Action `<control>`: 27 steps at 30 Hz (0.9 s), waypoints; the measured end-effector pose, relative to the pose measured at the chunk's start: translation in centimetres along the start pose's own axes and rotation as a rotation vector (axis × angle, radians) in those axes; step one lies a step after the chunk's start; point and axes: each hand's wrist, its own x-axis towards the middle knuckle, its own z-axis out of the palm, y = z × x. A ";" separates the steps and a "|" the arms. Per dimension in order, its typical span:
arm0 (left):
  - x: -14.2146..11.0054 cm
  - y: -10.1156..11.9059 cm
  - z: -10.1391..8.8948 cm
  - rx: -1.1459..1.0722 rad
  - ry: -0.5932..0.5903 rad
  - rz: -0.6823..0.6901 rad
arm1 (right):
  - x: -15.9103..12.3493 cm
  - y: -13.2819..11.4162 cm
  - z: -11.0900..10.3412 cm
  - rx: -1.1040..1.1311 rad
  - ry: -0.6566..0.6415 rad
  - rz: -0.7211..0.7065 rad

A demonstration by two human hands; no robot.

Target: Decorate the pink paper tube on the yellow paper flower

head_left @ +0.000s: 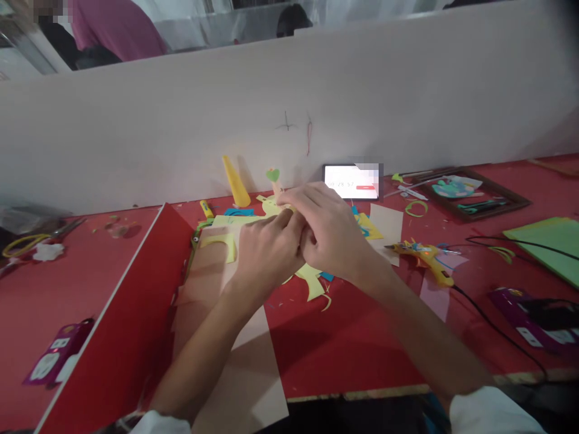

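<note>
My left hand (270, 243) and my right hand (332, 228) are pressed together above the middle of the red table, fingers curled in. Whatever lies between them, if anything, is hidden. A green heart-shaped piece (272, 175) on a pale stem shows just beyond the fingers; I cannot tell whether a hand touches it. Pale yellow cut foam or paper pieces (310, 283) lie below and behind the hands. To the left, a yellow curved cutout (227, 243) rests on a beige sheet (257, 374). A yellow cone (237, 184) stands near the white wall.
A red divider (122, 313) stands at left. A yellow glue gun (429, 263) with a black cord lies at right, near a purple power strip (529, 319) and green sheets (547, 244). A lit screen (346, 181) leans on the wall beside a tool tray (495, 211).
</note>
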 end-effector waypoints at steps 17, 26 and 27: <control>-1.1 2.4 -1.0 -0.008 -0.198 0.032 | -3.2 -0.8 -0.8 0.263 -0.154 0.093; -1.5 -4.8 3.1 -0.565 0.051 -0.372 | -13.0 6.9 2.3 0.084 0.229 0.309; -1.9 -5.6 4.6 -0.679 -0.034 -0.375 | -13.9 7.9 2.8 0.068 0.244 0.326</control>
